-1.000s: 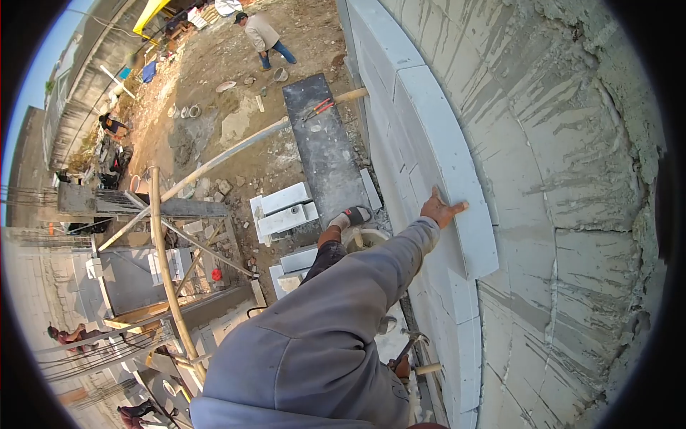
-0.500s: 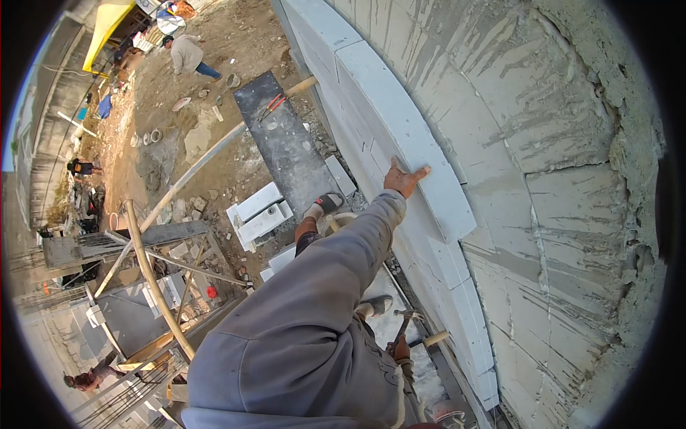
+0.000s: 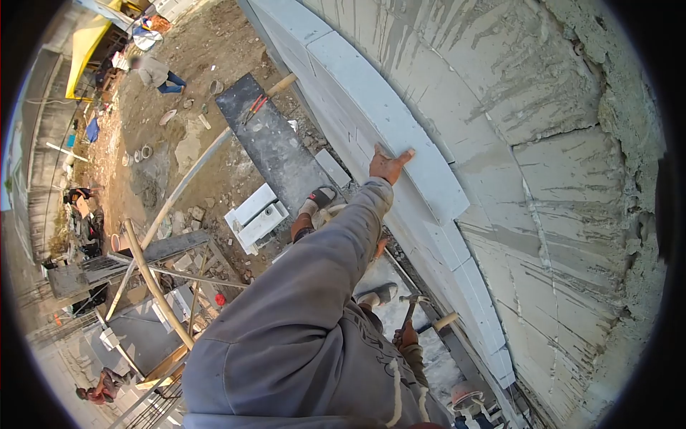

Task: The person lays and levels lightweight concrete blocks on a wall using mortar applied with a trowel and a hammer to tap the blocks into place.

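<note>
My left hand [image 3: 388, 166], at the end of a grey sleeve, grips the edge of a pale aerated concrete block [image 3: 431, 171]. One digit lies over the top face and the rest of the hand is against the front side; some fingers are hidden. Lower down, my right hand [image 3: 406, 336] is closed round the handle of a hammer [image 3: 411, 306], whose metal head points up. The block belongs to a curved course of pale blocks [image 3: 475, 286] along a grey, mortar-streaked wall [image 3: 550, 193].
Below me is a dark plank [image 3: 268, 136] with red-handled pliers [image 3: 254, 107]. White blocks [image 3: 257, 222] lie beside it. Wooden poles [image 3: 153, 282] stand at left. A bucket [image 3: 466, 397] is low down. Another person [image 3: 152, 71] is on the ground beyond; a skin-coloured patch shows under my arm.
The view has shifted a little. My left hand stays on the block's edge and my right still holds the hammer. The far person has moved, and a skin-coloured patch now shows below my arm.
</note>
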`<state>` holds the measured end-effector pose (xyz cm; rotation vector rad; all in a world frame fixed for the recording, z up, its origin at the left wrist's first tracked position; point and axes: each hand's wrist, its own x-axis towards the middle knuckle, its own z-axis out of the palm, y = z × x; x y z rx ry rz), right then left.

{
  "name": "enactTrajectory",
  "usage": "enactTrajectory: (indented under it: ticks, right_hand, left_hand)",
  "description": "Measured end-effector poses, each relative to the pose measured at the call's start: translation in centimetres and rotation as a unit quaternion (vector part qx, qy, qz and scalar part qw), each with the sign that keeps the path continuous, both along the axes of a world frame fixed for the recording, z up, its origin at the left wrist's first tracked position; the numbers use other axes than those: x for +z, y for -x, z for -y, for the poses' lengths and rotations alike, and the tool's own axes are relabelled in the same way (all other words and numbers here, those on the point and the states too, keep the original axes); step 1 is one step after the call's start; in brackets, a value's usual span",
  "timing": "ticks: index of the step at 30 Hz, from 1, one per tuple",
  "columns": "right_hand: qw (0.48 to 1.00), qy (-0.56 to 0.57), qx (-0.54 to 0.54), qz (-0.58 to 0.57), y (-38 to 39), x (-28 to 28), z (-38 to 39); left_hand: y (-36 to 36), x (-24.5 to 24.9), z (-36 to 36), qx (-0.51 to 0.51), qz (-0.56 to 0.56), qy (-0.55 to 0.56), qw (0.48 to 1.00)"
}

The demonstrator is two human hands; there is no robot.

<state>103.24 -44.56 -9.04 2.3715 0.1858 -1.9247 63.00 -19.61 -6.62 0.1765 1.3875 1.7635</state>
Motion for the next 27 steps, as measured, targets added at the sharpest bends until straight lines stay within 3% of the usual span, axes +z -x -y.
enactTrajectory:
  ticks: [3,9,11,13,15,19,24,27]
  right_hand:
    - [0.999,-0.022,0.023,0.007,-0.1,-0.7,0.2]
    - [0.995,-0.009,0.098,0.027,0.6,-0.7,-0.7]
    - [0.991,-0.007,0.131,0.032,-0.2,-2.4,-0.6]
    - [0.986,-0.005,0.161,0.038,-0.3,-3.0,-0.7]
    - [0.982,-0.022,0.185,0.039,0.7,-2.2,-1.3]
    - [0.980,-0.032,0.194,0.038,1.6,-3.0,-2.2]
    - [0.984,-0.047,0.162,0.056,3.7,-3.0,-3.2]
    - [0.989,-0.060,0.123,0.062,5.9,-1.8,-3.2]
  left_hand:
    - [0.0,-0.6,-0.1,0.013,0.000,-0.004,1.000]
    - [2.8,-1.8,0.1,-0.063,-0.043,-0.044,0.996]
    - [4.3,1.7,1.6,-0.043,-0.114,0.151,0.981]
    - [7.3,-0.9,2.4,-0.033,-0.053,0.092,0.994]
    - [11.6,-3.6,3.0,0.030,-0.145,0.169,0.974]
    - [20.5,-6.5,3.9,0.139,-0.233,0.199,0.942]
    - [27.1,-5.9,4.6,0.128,-0.119,0.201,0.964]
    - [27.3,-4.4,4.7,0.023,-0.102,0.183,0.978]
